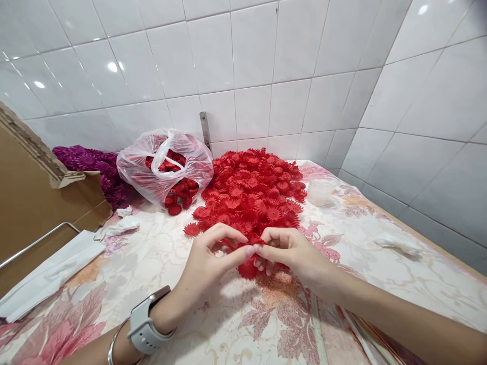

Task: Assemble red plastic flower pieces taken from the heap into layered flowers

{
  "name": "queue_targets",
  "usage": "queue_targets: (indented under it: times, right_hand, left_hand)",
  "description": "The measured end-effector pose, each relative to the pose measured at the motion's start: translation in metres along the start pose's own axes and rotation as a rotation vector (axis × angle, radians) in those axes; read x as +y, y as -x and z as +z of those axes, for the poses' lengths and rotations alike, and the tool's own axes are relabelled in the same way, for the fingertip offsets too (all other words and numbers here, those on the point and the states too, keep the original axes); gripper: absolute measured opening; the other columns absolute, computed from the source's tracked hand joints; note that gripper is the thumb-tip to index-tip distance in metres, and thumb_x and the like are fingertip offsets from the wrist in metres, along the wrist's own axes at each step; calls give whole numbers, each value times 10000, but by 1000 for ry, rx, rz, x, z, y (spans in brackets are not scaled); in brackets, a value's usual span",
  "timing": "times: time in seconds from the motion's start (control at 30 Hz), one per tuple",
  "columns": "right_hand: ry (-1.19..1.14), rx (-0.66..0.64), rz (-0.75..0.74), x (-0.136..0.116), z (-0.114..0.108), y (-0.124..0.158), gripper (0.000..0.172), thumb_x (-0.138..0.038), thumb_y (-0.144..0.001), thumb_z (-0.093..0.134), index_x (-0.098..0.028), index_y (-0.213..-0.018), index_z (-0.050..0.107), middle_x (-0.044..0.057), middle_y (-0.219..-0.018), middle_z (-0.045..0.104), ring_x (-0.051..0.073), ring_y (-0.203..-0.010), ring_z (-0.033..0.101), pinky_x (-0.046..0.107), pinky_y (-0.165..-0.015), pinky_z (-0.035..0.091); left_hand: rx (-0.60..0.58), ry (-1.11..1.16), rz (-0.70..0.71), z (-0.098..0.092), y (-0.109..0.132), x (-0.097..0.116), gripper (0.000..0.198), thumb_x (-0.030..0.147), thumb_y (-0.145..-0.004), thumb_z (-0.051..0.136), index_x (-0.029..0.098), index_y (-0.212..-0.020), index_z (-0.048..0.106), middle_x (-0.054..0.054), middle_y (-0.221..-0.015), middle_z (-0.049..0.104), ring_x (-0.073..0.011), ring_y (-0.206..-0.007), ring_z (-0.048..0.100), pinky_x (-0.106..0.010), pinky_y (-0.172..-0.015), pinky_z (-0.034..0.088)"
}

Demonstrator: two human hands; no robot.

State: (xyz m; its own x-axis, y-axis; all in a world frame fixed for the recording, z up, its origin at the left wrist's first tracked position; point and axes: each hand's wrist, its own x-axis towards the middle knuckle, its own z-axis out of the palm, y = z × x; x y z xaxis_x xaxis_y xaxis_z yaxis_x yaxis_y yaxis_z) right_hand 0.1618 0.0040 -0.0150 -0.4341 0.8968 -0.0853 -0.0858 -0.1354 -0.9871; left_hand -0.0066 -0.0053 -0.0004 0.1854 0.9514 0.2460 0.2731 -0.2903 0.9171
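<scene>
My left hand (218,253) and my right hand (283,251) meet at the near edge of a heap of red fabric flowers (254,187). Thumbs and fingertips of both pinch a red fabric flower (248,268), whose lower part shows beneath the fingers. The fingers hide much of it, so I cannot tell whether it is one piece or several layers. The heaped flowers have jagged, fringed rims and lie loosely on each other just behind my hands. On my left wrist are a grey-strapped watch (146,324) and a bangle.
A clear plastic bag (133,157) of red flowers stands left of the heap, with purple flowers (85,159) behind it. Cardboard (41,203) fills the left side. A translucent tub (319,191) sits right of the heap. Crumpled white scraps (124,225) lie on the floral tablecloth (213,329).
</scene>
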Motion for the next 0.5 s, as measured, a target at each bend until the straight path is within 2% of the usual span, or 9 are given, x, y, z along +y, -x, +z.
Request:
queue_targets:
  times: [0.13, 0.3, 0.37, 0.5]
  right_hand:
    - [27, 2, -1, 0, 0, 1, 276, -346, -635, 721, -152, -620, 526, -17, -563, 599, 68, -481, 519, 172, -424, 342]
    - [35, -122, 8, 2, -4, -3, 253, -354, -673, 694, -153, -658, 541, 1, -600, 628, 71, -478, 525, 174, -422, 340]
    - [43, -161, 7, 0, -6, -4, 241, -351, -682, 688, -148, -668, 560, 7, -620, 632, 70, -479, 522, 173, -415, 333]
    - [-12, -156, 5, -3, -6, -4, 222, -342, -696, 680, -146, -660, 582, 5, -623, 622, 67, -483, 513, 184, -438, 361]
  left_hand:
    - [-71, -107, 4, -1, 1, 3, 98, 281, -681, 678, 183, -688, 681, -38, -728, 638, -170, -689, 568, -267, -619, 407]
    - [-144, -56, 28, -4, -3, 2, 78, 237, -704, 651, 182, -649, 664, -25, -701, 632, -167, -693, 566, -263, -647, 409]
    - [-176, 18, -11, -5, -5, 1, 75, 217, -706, 641, 176, -643, 640, -14, -686, 618, -157, -682, 560, -257, -648, 412]
    - [-244, 320, -195, -2, -5, -4, 102, 236, -702, 648, 164, -674, 581, -2, -659, 612, -140, -644, 566, -247, -619, 430]
